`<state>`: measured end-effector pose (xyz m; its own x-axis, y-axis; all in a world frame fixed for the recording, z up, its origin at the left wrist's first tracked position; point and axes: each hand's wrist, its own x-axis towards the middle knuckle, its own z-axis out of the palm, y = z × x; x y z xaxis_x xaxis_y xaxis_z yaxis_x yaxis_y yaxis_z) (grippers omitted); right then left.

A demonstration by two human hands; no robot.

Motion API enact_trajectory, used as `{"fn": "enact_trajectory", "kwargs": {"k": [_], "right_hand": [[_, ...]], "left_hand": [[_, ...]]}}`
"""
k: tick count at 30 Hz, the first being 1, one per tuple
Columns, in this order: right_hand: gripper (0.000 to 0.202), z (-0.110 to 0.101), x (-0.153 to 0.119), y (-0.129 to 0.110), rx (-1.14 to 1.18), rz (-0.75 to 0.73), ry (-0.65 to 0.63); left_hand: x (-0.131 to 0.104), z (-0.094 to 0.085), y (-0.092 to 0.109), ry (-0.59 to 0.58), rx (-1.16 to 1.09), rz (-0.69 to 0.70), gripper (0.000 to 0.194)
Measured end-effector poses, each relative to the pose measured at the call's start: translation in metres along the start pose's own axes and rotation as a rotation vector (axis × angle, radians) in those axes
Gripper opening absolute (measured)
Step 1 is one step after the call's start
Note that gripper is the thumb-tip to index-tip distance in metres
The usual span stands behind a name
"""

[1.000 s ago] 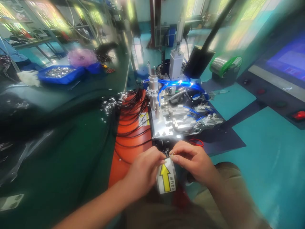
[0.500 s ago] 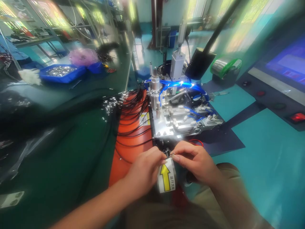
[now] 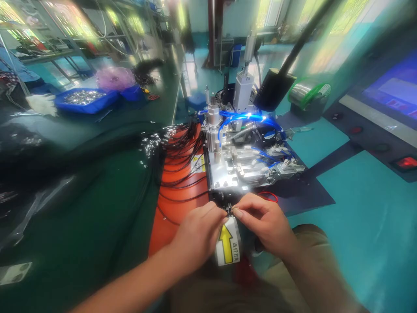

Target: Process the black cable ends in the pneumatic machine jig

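At the near end of the soldering machine (image 3: 224, 174), my left hand (image 3: 200, 232) is closed in a pinch above a white label with a yellow arrow (image 3: 228, 243). My right hand (image 3: 265, 219) pinches thumb to forefinger just right of it, the fingertips close together. Between them shows a small dark metal piece (image 3: 229, 209) at the machine's front edge. Whatever each hand holds is too small and too covered by fingers to name. Several thin black cables (image 3: 182, 184) lie across the orange panel (image 3: 169, 204) left of the machine, their ends toward its edge.
A solder wire spool (image 3: 309, 93) stands behind at the right, beside a control screen panel (image 3: 391, 113). A black lamp-like cylinder (image 3: 273, 89) hangs over the machine. On the green bench lie a cable bundle (image 3: 97, 141), a wrench (image 3: 41, 206) and a blue tray (image 3: 86, 102) of small metal parts.
Both hands stay at the machine's front edge, with only slight finger shifts. A dark lever-like part on the machine has moved, and a slim silvery piece shows there now.
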<state>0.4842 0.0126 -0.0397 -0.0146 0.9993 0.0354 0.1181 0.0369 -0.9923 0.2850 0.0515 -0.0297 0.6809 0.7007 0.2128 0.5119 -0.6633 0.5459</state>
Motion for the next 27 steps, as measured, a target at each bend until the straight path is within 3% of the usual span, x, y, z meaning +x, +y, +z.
{"fn": "enact_trajectory", "kwargs": {"k": [6, 9, 14, 18, 27], "right_hand": [[0.016, 0.033, -0.008, 0.009, 0.129, -0.007, 0.228], [0.015, 0.037, -0.010, 0.011, 0.134, 0.002, 0.265], [0.020, 0.010, -0.006, 0.009, 0.197, 0.138, 0.043], [0.022, -0.013, 0.002, -0.001, 0.106, 0.181, -0.024], [0.020, -0.009, 0.014, -0.008, -0.202, 0.077, -0.107]], "left_hand": [[-0.002, 0.004, 0.003, -0.023, 0.028, -0.036, 0.025], [-0.003, 0.003, 0.004, -0.043, 0.041, -0.023, 0.025], [0.000, 0.001, 0.002, -0.066, 0.055, -0.042, 0.024], [0.001, 0.002, 0.000, -0.074, 0.072, -0.021, 0.023], [0.000, 0.002, 0.000, -0.104, 0.121, -0.038, 0.026]]}}
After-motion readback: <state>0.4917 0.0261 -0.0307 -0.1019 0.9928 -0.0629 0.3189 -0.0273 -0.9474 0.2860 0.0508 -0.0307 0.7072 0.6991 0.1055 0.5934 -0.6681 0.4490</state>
